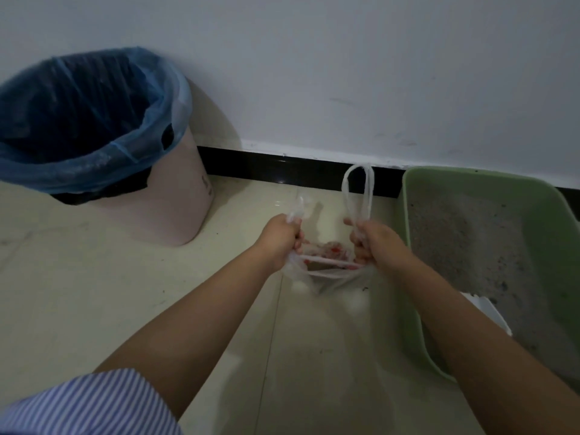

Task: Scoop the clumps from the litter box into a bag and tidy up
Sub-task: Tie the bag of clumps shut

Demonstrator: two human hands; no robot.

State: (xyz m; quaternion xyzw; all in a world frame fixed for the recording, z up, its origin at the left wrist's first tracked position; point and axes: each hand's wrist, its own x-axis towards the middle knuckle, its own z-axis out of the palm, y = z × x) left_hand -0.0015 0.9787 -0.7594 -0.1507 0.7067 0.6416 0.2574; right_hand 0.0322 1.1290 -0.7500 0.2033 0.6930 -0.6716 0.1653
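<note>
At the centre of the frame, the left hand [281, 237] and the right hand [373, 241] are each gripping one handle of a thin white plastic bag [326, 274] with curled fingers, holding its mouth slightly apart above the pale tiled floor [94, 293]. The green litter box [417, 196], holding grey litter [470, 246], is sitting just beside the bag at the right edge. A pink bin [185, 196] lined with a blue bag is standing at the upper left against the white wall [314, 73].

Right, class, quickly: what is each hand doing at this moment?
Left hand: closed, gripping one handle of the plastic bag.
Right hand: closed, gripping the bag's other handle, whose loop sticks up above the fist.
</note>
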